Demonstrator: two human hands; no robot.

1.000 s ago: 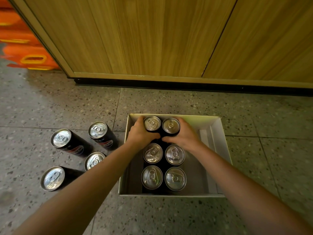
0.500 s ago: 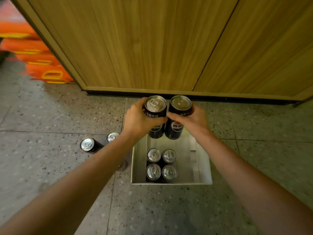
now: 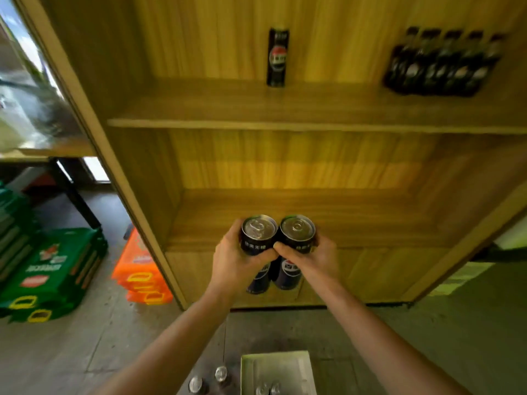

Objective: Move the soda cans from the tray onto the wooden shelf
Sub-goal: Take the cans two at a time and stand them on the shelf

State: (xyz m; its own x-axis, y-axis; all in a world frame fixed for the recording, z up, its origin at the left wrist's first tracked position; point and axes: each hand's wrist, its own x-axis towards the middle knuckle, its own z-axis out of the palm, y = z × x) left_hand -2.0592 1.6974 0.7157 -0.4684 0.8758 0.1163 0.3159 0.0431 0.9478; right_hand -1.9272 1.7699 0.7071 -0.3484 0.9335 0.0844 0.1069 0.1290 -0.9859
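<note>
My left hand point(image 3: 233, 263) grips a tall black soda can point(image 3: 259, 235) and my right hand point(image 3: 313, 258) grips a second black soda can point(image 3: 297, 233). Both cans are upright, side by side and touching, held in front of the lower wooden shelf point(image 3: 285, 212) at about its front edge. The white tray point(image 3: 302, 372) lies on the floor below, at the bottom edge of the view, with the silver tops of two cans point(image 3: 268, 389) showing in it.
A single black can point(image 3: 277, 57) and a row of dark bottles point(image 3: 442, 64) stand on the upper shelf point(image 3: 256, 122). Two loose cans point(image 3: 208, 379) stand on the floor left of the tray. Orange crates point(image 3: 139, 269) and green crates point(image 3: 48, 275) are stacked at the left.
Both hands lifted the two cans out of the tray and up to the lower shelf's height. The view tilted up from the floor to the open shelves.
</note>
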